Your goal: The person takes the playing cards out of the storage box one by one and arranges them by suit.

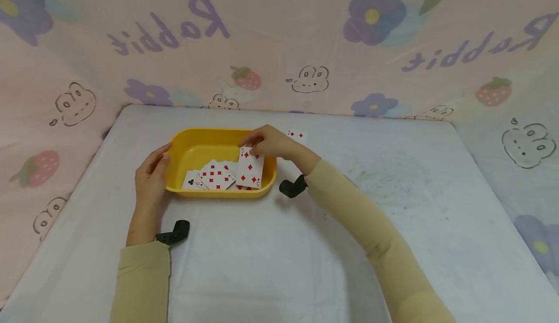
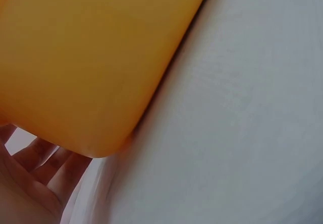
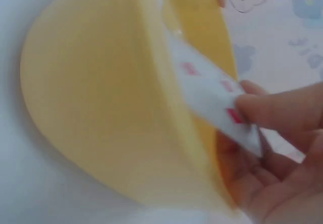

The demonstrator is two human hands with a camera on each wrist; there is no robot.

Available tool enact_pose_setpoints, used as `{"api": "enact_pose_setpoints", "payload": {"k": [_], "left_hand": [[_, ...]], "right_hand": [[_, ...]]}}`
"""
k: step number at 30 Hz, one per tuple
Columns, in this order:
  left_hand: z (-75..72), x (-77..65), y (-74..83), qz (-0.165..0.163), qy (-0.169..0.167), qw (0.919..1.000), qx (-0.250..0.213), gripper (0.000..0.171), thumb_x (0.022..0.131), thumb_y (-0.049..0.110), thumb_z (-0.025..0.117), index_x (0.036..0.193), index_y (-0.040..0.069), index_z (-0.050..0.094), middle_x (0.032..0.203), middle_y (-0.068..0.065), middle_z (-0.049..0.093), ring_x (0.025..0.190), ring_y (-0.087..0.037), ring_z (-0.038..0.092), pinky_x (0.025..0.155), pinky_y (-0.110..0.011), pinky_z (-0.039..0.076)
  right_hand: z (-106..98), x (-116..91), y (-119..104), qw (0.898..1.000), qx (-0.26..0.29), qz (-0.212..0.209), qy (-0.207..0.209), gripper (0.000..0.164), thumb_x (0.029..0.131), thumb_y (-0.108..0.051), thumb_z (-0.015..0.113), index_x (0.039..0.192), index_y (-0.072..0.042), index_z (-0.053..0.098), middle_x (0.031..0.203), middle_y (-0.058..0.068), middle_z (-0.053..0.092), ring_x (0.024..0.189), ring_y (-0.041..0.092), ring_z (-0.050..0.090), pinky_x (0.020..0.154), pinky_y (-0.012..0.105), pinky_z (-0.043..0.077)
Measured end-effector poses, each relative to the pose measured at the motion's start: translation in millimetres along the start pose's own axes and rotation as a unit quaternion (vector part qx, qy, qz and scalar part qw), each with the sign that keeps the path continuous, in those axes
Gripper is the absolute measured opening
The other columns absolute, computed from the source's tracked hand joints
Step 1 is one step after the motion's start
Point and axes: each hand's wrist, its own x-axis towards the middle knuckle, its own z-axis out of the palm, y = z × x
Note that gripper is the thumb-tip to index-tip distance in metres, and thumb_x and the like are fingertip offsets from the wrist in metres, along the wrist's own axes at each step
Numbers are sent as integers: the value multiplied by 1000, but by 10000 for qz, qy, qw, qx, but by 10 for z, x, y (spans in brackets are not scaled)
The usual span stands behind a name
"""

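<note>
A yellow plastic basin (image 1: 220,193) stands on the white-covered table, with several playing cards (image 1: 214,175) lying inside along its near side. At its left end my left hand (image 1: 149,182) holds the rim; the left wrist view shows those fingers (image 2: 63,176) against the outer wall. My right hand (image 1: 272,143) reaches over the right end of the basin. Between thumb and fingers it pinches a five of diamonds (image 1: 250,169), face up and tilted into the basin. The same card (image 3: 207,88) appears blurred in the right wrist view.
Another diamond card (image 1: 298,135) lies on the table behind my right wrist, partly hidden by it. Black wrist mounts (image 1: 174,233) stick out from both sleeves. A printed cloth (image 1: 279,37) hangs around the back and sides of the table (image 1: 262,265).
</note>
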Motion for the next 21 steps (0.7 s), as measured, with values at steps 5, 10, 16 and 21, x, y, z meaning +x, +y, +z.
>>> {"api": "enact_pose_setpoints", "payload": {"k": [5, 10, 16, 21], "left_hand": [[-19, -8, -17, -66, 43, 10000, 6, 36, 102, 29, 43, 135, 30, 56, 144, 4, 49, 121, -6, 43, 109, -26, 37], [-9, -13, -14, -137, -12, 9999, 77, 36, 102, 31, 42, 136, 32, 55, 145, 5, 47, 121, -7, 43, 109, -26, 38], [-10, -9, 22, -244, -13, 9997, 14, 36, 102, 32, 41, 135, 35, 55, 147, 9, 44, 129, -12, 40, 112, -28, 34], [19, -6, 33, -295, 7, 9995, -108, 35, 102, 31, 42, 134, 34, 56, 146, 9, 46, 129, -11, 40, 112, -27, 34]], "right_hand": [[-150, -82, 5, 9953, 728, 74, 639, 30, 91, -7, 58, 118, -13, 69, 120, 3, 64, 97, 20, 55, 85, 27, 48], [-323, -185, 78, 9853, 1279, 200, 1113, 29, 91, -7, 58, 118, -12, 68, 122, 3, 63, 104, 18, 54, 91, 29, 48], [-461, -282, 246, 9742, 1753, 89, 1421, 30, 93, -2, 52, 121, -4, 64, 126, 9, 59, 105, 20, 53, 90, 27, 48], [-502, -361, 411, 9698, 1933, 279, 1463, 29, 93, 1, 50, 120, 0, 61, 118, 10, 58, 99, 20, 51, 85, 24, 45]]}}
